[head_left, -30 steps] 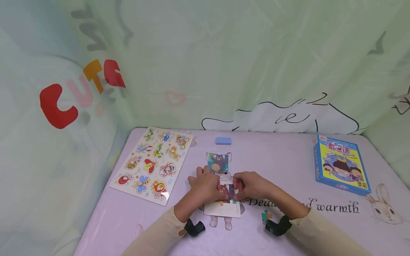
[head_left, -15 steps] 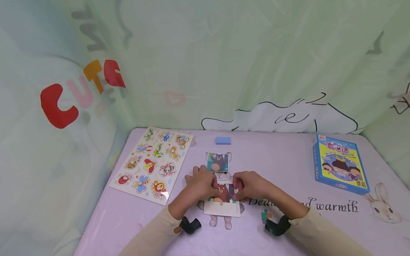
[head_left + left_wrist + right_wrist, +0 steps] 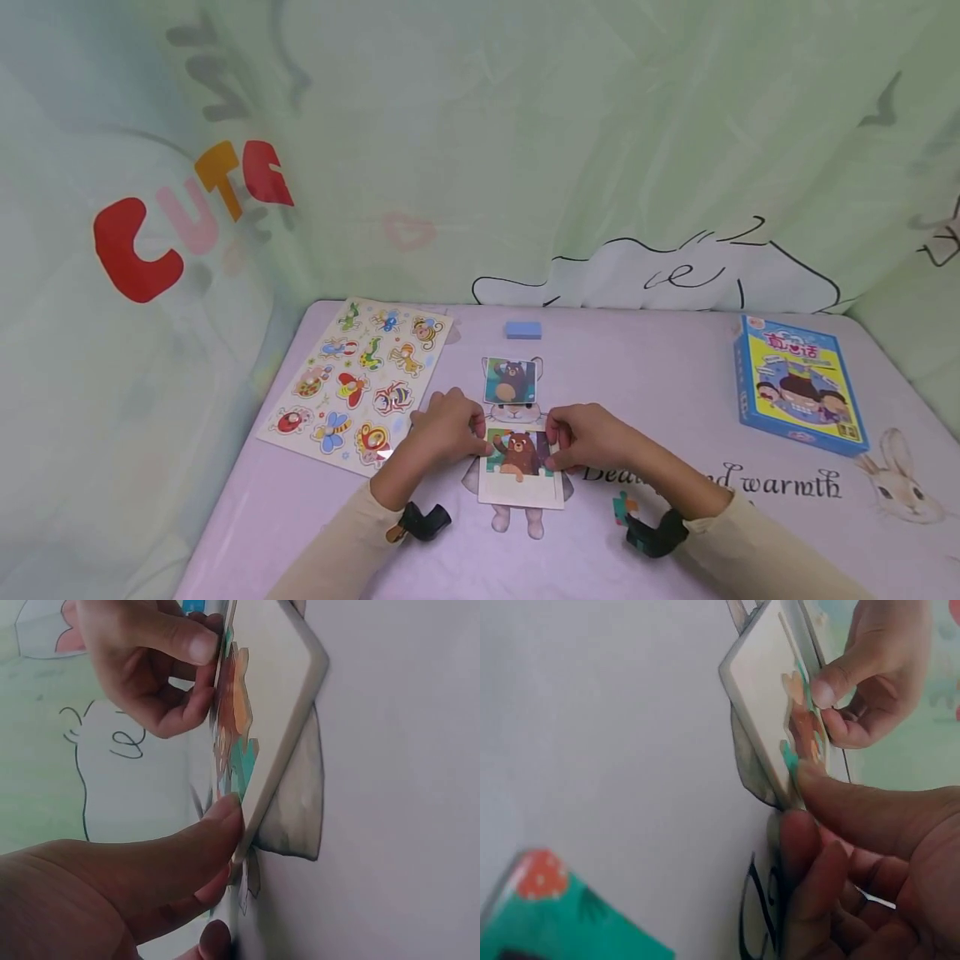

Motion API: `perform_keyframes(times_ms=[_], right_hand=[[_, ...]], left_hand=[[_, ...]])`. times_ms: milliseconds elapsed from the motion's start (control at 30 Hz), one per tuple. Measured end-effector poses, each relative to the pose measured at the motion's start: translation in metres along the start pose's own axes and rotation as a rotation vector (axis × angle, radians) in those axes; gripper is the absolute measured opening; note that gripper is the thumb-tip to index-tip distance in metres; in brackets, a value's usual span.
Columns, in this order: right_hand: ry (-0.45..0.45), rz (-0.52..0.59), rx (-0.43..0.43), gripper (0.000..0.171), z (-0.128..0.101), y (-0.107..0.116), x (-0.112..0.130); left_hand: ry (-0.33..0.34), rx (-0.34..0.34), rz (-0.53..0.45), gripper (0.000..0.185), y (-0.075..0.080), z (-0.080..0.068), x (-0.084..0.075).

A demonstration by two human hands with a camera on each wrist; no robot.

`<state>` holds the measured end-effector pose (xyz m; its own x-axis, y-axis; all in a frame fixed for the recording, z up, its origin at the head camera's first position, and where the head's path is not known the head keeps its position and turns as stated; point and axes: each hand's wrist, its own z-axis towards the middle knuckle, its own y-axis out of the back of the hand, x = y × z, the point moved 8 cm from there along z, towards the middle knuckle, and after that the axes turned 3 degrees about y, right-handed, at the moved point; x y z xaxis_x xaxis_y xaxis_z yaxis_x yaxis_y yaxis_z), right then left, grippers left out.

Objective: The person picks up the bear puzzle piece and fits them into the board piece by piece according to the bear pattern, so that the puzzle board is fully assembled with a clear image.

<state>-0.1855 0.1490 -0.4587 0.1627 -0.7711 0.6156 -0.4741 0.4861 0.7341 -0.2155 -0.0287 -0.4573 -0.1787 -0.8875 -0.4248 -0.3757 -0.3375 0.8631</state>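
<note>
Both hands, left hand and right hand, pinch opposite edges of a white square bear-picture puzzle board on the lilac desk.

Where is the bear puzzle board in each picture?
Head view: the bear puzzle board lies low in the middle, between the left hand and the right hand.
Left wrist view: the board stands edge-on, upper middle, with a thumb at its near edge.
Right wrist view: the board is near the top, right of middle.
Shared landmark: the brown bear picture on the board, which shows in all three.
</note>
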Motion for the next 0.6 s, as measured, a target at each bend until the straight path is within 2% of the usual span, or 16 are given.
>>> perform_keyframes(times_ms=[133,367,600], right_hand=[[0.085,-0.022,0.011,0.023,-0.009,0.005,0.0],[0.147,-0.062,0.046,0.017,-0.033,0.016,-0.01],[0.123,-0.069,0.104,0.024,-0.056,0.021,-0.023]], left_hand=[[-0.015,0.0,0.012,0.028,-0.002,0.001,0.0],[-0.075,0.01,0.032,0.033,-0.007,0.002,0.003],[-0.168,0.059,0.116,0.079,-0.008,-0.007,0.003]])
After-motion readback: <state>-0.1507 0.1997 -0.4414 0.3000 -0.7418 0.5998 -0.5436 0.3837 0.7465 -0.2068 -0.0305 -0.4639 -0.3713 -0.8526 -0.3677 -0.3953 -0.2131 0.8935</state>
